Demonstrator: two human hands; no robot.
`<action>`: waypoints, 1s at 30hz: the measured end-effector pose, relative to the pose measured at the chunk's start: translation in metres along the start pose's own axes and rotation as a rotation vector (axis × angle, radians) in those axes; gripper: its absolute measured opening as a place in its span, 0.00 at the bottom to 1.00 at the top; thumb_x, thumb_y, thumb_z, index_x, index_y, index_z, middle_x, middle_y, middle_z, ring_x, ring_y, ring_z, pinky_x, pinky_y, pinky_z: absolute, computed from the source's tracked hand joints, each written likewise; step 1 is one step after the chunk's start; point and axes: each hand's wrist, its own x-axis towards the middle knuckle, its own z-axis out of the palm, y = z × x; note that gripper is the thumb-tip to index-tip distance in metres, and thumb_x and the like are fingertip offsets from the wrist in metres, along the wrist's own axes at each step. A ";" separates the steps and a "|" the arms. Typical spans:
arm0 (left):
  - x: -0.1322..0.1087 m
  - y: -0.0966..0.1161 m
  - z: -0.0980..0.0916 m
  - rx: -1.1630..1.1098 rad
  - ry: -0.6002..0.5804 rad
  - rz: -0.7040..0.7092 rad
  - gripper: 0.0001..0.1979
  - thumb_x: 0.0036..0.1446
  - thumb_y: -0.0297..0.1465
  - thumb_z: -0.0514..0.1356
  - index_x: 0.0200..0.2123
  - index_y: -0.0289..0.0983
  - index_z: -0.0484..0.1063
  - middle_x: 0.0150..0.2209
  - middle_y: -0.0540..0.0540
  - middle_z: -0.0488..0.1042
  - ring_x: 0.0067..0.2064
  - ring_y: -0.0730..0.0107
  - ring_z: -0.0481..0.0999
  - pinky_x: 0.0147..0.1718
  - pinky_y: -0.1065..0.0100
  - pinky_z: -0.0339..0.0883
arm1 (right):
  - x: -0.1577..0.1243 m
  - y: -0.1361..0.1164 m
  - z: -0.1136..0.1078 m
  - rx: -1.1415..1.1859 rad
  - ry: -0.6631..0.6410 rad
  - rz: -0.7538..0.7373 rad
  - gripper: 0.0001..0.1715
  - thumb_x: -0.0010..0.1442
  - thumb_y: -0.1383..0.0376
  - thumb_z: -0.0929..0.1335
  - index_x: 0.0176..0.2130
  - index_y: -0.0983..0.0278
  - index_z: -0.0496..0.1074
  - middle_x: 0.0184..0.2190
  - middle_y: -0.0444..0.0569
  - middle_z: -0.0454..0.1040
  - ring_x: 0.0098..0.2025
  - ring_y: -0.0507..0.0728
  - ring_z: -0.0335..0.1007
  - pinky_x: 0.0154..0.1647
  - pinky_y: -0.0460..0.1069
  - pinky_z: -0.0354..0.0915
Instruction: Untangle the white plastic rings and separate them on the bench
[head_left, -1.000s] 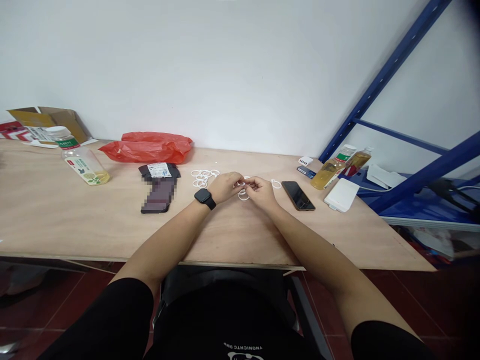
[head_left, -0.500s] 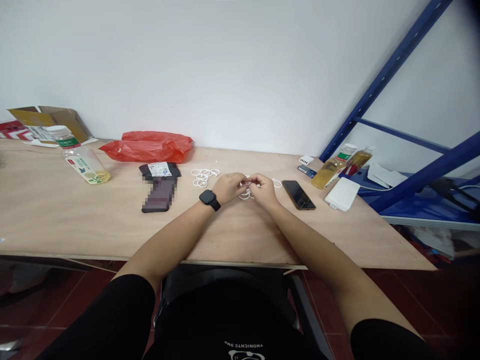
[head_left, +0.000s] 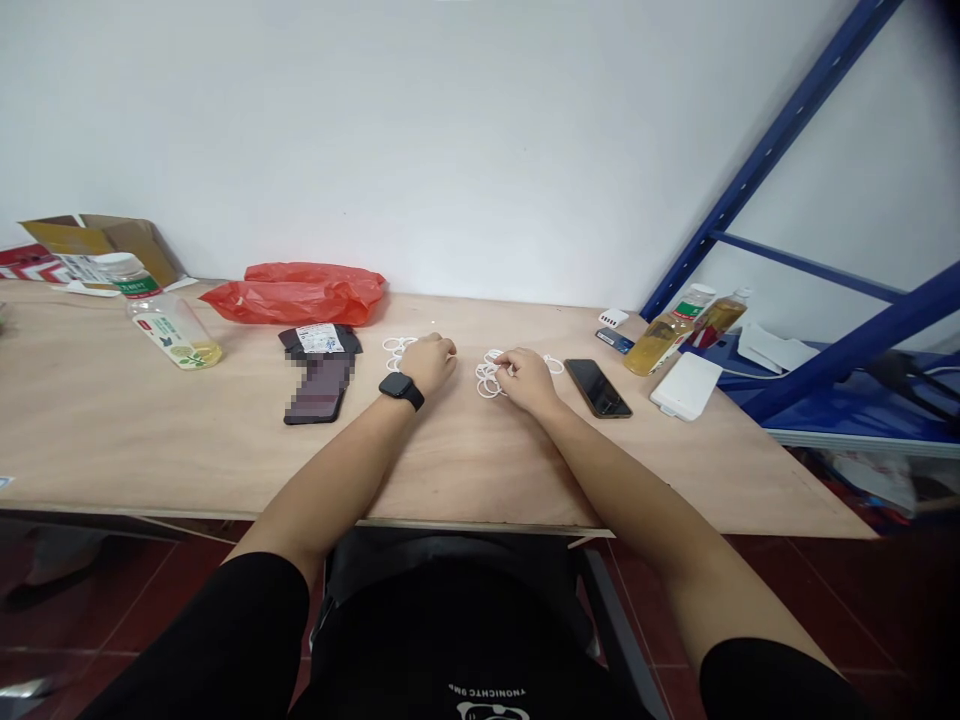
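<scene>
My left hand [head_left: 429, 364], with a black watch [head_left: 400, 388] on its wrist, is curled over the right side of a group of white rings [head_left: 393, 345]. The back of the hand hides its fingertips and part of these rings. Over a second pile of white rings [head_left: 489, 384], my right hand [head_left: 529, 380] has its fingertips closed together at a ring on the pile's right edge. Another white ring [head_left: 555, 365] lies just beyond the right hand, partly covered by it.
Right of my hands lie a phone [head_left: 598, 388], a white case [head_left: 687, 386] and a tilted drink bottle [head_left: 667, 335]. To the left are a dark pouch [head_left: 321, 340], a red plastic bag [head_left: 300, 293], another bottle [head_left: 166, 322] and a cardboard box [head_left: 112, 240]. A blue rack [head_left: 757, 155] stands right.
My hands have come apart. My left hand has moved left from the right-hand ring pile onto the left group; my right hand stays near its pile, whose rings show more now.
</scene>
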 end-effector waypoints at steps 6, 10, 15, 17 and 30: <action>-0.003 -0.025 -0.013 0.207 -0.120 -0.264 0.20 0.54 0.40 0.59 0.47 0.34 0.75 0.47 0.30 0.75 0.47 0.45 0.75 0.44 0.54 0.67 | 0.000 -0.002 -0.006 -0.098 0.082 -0.035 0.14 0.55 0.69 0.66 0.40 0.64 0.79 0.39 0.55 0.75 0.45 0.63 0.69 0.50 0.57 0.63; -0.002 -0.034 -0.015 0.199 -0.222 -0.243 0.16 0.53 0.33 0.58 0.45 0.36 0.75 0.45 0.33 0.78 0.45 0.50 0.77 0.42 0.59 0.68 | -0.003 -0.004 -0.002 -0.063 0.058 -0.083 0.14 0.56 0.69 0.66 0.40 0.62 0.78 0.39 0.53 0.75 0.45 0.62 0.69 0.50 0.56 0.63; 0.001 -0.031 -0.011 0.188 -0.206 -0.137 0.14 0.49 0.27 0.58 0.41 0.38 0.75 0.42 0.38 0.79 0.44 0.54 0.78 0.43 0.60 0.68 | -0.003 -0.008 0.000 -0.024 0.075 -0.129 0.12 0.56 0.70 0.66 0.38 0.61 0.78 0.38 0.52 0.76 0.45 0.61 0.70 0.51 0.56 0.64; 0.001 -0.023 -0.010 0.122 -0.151 -0.105 0.14 0.48 0.27 0.59 0.40 0.36 0.75 0.39 0.38 0.79 0.42 0.53 0.78 0.44 0.57 0.68 | -0.004 -0.012 -0.001 -0.004 0.083 -0.143 0.11 0.57 0.69 0.66 0.38 0.61 0.78 0.38 0.52 0.76 0.45 0.60 0.70 0.51 0.56 0.64; 0.000 0.016 0.008 -0.923 -0.180 0.127 0.11 0.52 0.32 0.61 0.37 0.32 0.76 0.26 0.50 0.73 0.26 0.76 0.68 0.25 0.73 0.62 | -0.009 -0.021 -0.003 0.330 0.057 0.004 0.11 0.58 0.59 0.69 0.38 0.62 0.79 0.31 0.48 0.76 0.30 0.54 0.69 0.33 0.49 0.66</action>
